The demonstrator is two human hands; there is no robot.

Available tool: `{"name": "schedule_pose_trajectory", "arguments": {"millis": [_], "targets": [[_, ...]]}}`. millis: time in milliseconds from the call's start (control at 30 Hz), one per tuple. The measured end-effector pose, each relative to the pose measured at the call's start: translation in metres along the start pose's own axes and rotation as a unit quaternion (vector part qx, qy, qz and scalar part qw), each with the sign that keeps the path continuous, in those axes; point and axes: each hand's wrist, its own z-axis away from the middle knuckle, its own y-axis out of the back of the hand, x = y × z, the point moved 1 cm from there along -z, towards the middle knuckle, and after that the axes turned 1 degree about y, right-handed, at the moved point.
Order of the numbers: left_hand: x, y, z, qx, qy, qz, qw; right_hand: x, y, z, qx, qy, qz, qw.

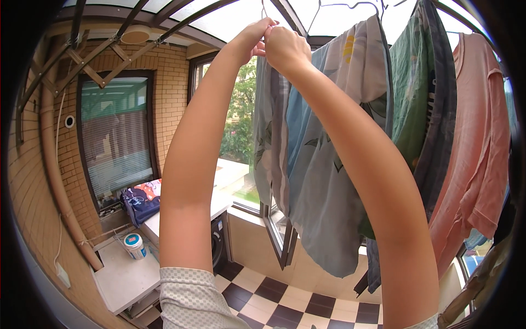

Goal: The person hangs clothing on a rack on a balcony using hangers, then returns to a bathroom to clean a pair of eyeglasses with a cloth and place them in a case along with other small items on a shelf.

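Observation:
Both arms reach up, and the hands meet just under a thin wire hook (263, 7) near the top of the view. My left hand (252, 38) has its thumb and fingers close to my right hand (289, 47), whose fingers are curled. Whatever lies between the fingertips is too small and covered to make out. Directly below and to the right hangs a grey-blue floral cloth (324, 197), its upper left part lying behind my right hand and forearm. A wire hanger (349, 5) shows above the cloth's right side.
Farther right hang a green garment (411, 98), a dark garment (441, 107) and a pink top (472, 135). An open window sash (280, 242) juts inward under the cloth. At left, a folded printed bag (141, 201) and a white tub (134, 246) rest on white counters.

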Motion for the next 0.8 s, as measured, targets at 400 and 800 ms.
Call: {"name": "schedule_pose_trajectory", "arguments": {"millis": [400,800], "targets": [[-0.001,0.006,0.001,-0.030,0.012,-0.024,0.999,0.000,0.004,-0.002,0.005,-0.001,-0.016,1.000],[0.011,0.008,0.057,0.075,-0.022,-0.161,0.984,0.011,-0.019,0.051,0.084,0.041,-0.273,0.957]]}}
